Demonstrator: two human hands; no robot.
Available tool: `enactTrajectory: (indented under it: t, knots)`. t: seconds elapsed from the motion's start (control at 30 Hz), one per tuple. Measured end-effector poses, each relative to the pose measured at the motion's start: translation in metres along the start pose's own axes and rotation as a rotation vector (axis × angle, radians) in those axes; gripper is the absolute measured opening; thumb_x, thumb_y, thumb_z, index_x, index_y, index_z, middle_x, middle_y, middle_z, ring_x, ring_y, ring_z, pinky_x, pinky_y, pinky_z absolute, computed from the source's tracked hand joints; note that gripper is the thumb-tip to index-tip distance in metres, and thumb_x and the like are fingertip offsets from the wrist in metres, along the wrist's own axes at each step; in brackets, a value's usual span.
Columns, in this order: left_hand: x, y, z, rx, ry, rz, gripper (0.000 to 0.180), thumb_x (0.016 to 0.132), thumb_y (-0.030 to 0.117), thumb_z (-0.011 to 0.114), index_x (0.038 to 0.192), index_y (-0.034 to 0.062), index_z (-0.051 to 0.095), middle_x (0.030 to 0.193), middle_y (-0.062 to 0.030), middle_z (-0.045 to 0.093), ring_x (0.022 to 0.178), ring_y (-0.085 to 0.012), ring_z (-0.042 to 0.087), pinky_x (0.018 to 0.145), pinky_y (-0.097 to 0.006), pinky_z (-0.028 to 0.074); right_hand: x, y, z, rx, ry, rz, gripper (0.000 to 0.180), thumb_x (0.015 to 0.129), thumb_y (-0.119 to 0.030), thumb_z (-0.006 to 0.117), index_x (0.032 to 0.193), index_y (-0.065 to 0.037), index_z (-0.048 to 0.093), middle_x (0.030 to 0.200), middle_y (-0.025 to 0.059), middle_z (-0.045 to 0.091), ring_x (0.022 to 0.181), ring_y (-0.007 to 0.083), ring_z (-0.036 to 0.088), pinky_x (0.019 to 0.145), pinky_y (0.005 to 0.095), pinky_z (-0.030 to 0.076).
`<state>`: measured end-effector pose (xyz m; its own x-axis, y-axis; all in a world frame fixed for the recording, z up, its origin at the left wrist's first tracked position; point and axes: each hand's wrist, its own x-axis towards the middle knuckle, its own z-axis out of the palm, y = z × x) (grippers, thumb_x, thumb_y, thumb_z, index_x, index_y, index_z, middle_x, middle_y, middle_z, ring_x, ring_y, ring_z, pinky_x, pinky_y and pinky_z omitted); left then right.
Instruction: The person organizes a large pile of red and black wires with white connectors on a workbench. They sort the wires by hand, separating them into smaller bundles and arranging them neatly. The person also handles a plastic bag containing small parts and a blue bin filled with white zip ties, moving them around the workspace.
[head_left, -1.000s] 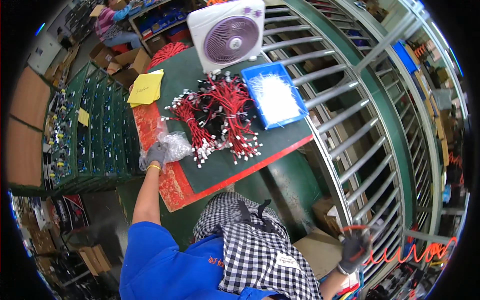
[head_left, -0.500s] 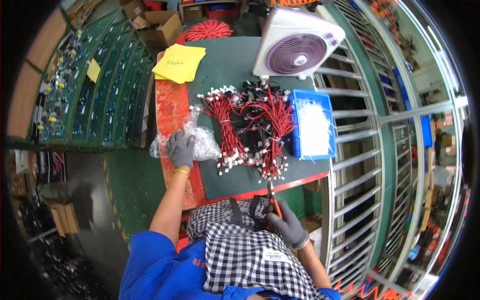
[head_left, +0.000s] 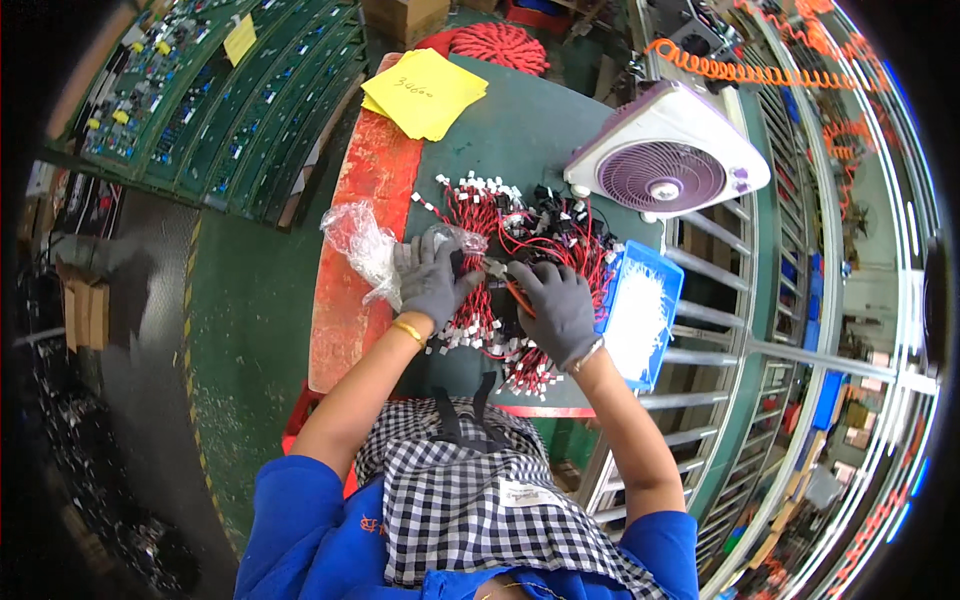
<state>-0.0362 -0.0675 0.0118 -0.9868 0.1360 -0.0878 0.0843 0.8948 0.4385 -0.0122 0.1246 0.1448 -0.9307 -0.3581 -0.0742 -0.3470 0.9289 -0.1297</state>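
I see the blue tray [head_left: 655,262] holding white bits. My right hand [head_left: 556,305] pinches a red tool [head_left: 517,296] pointing up-left; my left hand [head_left: 432,277], fingers spread, presses the bag [head_left: 362,243]

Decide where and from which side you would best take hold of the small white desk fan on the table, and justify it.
Grip the white fan by its outer frame, probably the near-left edge, coming from the person's side. The purple grille faces up, so the flat rim is the firm part.
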Motion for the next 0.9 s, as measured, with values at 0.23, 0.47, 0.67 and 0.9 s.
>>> enactTrajectory:
  t: [0.23,0.47,0.67,0.9]
  knots:
    - [0.021,0.013,0.011,0.154,-0.294,-0.218,0.119,0.071,0.084,0.051,0.155,0.0056,0.016,0.162,-0.0203,0.008,0.15,-0.0387,-0.001,0.118,-0.056,-0.008,0.051,0.031,0.035,-0.203,-0.103,-0.176,0.05,0.075,-0.017,0.067,0.124,-0.02,0.058,0.107,0.0087,0.06,0.1,0.0305,0.057,0.083,0.0436,0.044]
    - [0.018,0.003,0.026,0.103,-0.176,-0.184,0.123,0.068,0.082,0.057,0.153,-0.0001,0.02,0.16,-0.0201,0.014,0.149,-0.0381,0.006,0.119,-0.054,-0.005,0.067,0.038,0.045,-0.206,-0.186,-0.262,0.043,0.079,-0.016,0.061,0.122,-0.019,0.061,0.106,0.0092,0.061,0.101,0.0281,0.057,0.084,0.0423,0.042]
    - [0.018,0.002,0.03,0.097,-0.136,-0.187,0.124,0.067,0.079,0.062,0.153,0.0002,0.019,0.159,-0.0187,0.018,0.148,-0.0373,0.009,0.12,-0.053,-0.002,0.071,0.041,0.056,-0.226,-0.139,-0.306,0.044,0.076,-0.017,0.066,0.12,-0.019,0.061,0.1,0.0081,0.061,0.094,0.0278,0.058,0.077,0.04,0.044]
    - [0.019,0.003,0.032,0.093,-0.117,-0.177,0.12,0.069,0.078,0.061,0.151,-0.0025,0.023,0.158,-0.0188,0.019,0.147,-0.0378,0.011,0.12,-0.053,-0.001,0.063,0.039,0.057,-0.206,-0.186,-0.296,0.045,0.078,-0.017,0.065,0.122,-0.019,0.059,0.094,0.0081,0.061,0.083,0.0279,0.063,0.066,0.0404,0.051]
